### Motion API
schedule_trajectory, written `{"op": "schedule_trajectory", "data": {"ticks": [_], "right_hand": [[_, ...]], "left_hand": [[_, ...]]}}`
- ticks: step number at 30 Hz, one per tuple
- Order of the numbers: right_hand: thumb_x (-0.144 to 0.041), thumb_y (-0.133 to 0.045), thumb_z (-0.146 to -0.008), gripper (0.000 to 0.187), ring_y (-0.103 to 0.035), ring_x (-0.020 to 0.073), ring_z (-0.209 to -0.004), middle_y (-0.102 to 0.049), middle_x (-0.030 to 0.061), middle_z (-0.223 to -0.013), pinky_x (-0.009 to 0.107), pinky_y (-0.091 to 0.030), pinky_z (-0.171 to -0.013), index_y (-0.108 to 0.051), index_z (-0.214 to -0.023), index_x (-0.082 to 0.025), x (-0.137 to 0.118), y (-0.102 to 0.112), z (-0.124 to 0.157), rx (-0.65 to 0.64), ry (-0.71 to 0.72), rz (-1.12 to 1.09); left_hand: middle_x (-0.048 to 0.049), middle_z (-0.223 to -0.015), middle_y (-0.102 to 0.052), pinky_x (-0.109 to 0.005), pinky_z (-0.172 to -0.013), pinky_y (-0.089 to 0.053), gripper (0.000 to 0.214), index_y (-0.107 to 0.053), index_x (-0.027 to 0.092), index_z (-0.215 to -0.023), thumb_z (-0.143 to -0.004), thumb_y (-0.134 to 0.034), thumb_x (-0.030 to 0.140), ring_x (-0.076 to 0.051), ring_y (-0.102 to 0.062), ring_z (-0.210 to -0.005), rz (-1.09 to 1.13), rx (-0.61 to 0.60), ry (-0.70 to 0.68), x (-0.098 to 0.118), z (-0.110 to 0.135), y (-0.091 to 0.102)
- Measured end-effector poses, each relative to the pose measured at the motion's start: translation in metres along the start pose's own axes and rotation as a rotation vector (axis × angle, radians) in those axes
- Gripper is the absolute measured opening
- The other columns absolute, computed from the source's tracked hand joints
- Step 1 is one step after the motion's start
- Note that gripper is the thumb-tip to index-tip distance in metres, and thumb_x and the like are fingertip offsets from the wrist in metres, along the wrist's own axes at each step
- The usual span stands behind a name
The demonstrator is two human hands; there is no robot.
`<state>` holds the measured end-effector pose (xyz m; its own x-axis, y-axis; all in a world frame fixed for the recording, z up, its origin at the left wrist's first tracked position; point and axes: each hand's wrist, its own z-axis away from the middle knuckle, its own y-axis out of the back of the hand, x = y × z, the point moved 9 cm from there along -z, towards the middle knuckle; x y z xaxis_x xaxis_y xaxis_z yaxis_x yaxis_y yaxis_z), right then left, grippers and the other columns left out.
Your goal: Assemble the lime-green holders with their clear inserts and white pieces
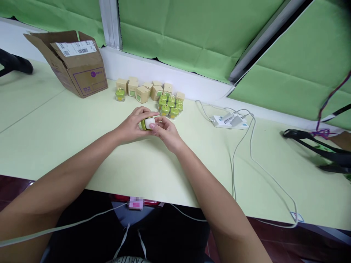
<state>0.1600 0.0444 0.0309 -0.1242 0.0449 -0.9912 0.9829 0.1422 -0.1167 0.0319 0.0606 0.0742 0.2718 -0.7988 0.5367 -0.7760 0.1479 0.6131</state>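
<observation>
Above the middle of the table, my left hand (135, 124) is closed around a small green-and-white jar-like piece (143, 124), tilted so that its pale, rounded side faces right. My right hand (168, 134) pinches the pale part, with the thumb lying across it. Fingers cover much of the piece, so its full shape is hidden. Just beyond my hands stands a tight cluster of small green-lidded clear jars (170, 105) with loops on top. One similar green-lidded jar (120, 95) stands apart on the left.
Several small kraft cartons (142, 94) line the wall behind the jars. A large open cardboard box (86, 75) stands at the back left. To the right lies a white power strip (229, 122) with plugs and trailing cables (251, 146). Black stand-like objects (315, 142) are at the far right.
</observation>
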Motion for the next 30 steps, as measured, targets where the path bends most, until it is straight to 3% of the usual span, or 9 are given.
{"op": "schedule_trajectory", "data": {"ticks": [6,11,18,21,24,27,30], "right_hand": [[-0.065,-0.093,-0.064,0.063,-0.072,0.0194,-0.093,-0.076,0.0043,-0.107,0.036,-0.063,-0.089,-0.070,-0.105,-0.023,-0.002,0.005,0.000,0.081,0.083,0.091],[-0.070,-0.091,-0.063,0.064,-0.072,0.0180,-0.086,-0.074,0.0022,-0.098,0.036,-0.063,-0.087,-0.066,-0.099,-0.023,0.000,0.013,-0.002,0.155,0.104,0.098],[-0.060,-0.085,-0.073,0.048,-0.071,0.0174,-0.093,-0.071,0.0003,-0.101,0.037,-0.064,-0.093,-0.066,-0.100,-0.025,0.000,0.009,-0.002,0.101,0.110,0.016],[-0.065,-0.077,-0.080,0.046,-0.071,0.0174,-0.092,-0.070,-0.0001,-0.095,0.038,-0.064,-0.093,-0.064,-0.098,-0.025,0.005,0.007,-0.003,0.074,0.069,0.004],[-0.065,-0.084,-0.073,0.053,-0.071,0.0186,-0.095,-0.071,0.0017,-0.101,0.037,-0.063,-0.092,-0.063,-0.102,-0.025,0.006,0.007,-0.002,0.096,0.064,0.056],[-0.054,-0.094,-0.063,0.065,-0.072,0.0195,-0.095,-0.072,0.0025,-0.105,0.037,-0.063,-0.091,-0.061,-0.113,-0.027,0.006,0.007,0.000,0.131,0.058,0.082],[-0.052,-0.081,-0.075,0.049,-0.072,0.0181,-0.093,-0.072,-0.0001,-0.100,0.038,-0.062,-0.093,-0.060,-0.112,-0.028,0.010,0.004,0.000,0.089,0.011,-0.030]], "left_hand": [[-0.0103,-0.124,-0.065,-0.047,-0.107,-0.052,0.045,-0.071,0.029,-0.134,-0.092,-0.074,0.043,-0.027,-0.060,-0.119,-0.187,0.087,-0.010,0.005,0.001,0.006],[-0.0104,-0.120,-0.069,-0.047,-0.101,-0.054,0.037,-0.072,0.027,-0.129,-0.095,-0.067,0.040,-0.027,-0.062,-0.114,-0.248,0.122,-0.016,0.006,0.000,0.007],[-0.0091,-0.111,-0.071,-0.046,-0.098,-0.051,0.028,-0.069,0.023,-0.116,-0.090,-0.069,0.035,-0.028,-0.062,-0.108,-0.254,0.139,-0.030,0.013,-0.002,0.011],[-0.0087,-0.105,-0.070,-0.046,-0.096,-0.050,0.021,-0.068,0.023,-0.108,-0.091,-0.068,0.035,-0.028,-0.062,-0.103,-0.302,0.117,-0.021,0.015,-0.003,0.010],[-0.0090,-0.104,-0.068,-0.046,-0.094,-0.050,0.020,-0.069,0.023,-0.105,-0.092,-0.068,0.038,-0.028,-0.063,-0.100,-0.362,0.096,-0.013,0.015,-0.003,0.006],[-0.0091,-0.104,-0.066,-0.044,-0.091,-0.051,0.020,-0.070,0.023,-0.106,-0.091,-0.067,0.036,-0.027,-0.063,-0.098,-0.369,0.091,-0.015,0.015,-0.002,0.005],[-0.0084,-0.103,-0.064,-0.040,-0.085,-0.052,0.019,-0.070,0.022,-0.106,-0.090,-0.068,0.032,-0.025,-0.062,-0.096,-0.352,0.109,-0.016,0.015,-0.001,0.006]]}}
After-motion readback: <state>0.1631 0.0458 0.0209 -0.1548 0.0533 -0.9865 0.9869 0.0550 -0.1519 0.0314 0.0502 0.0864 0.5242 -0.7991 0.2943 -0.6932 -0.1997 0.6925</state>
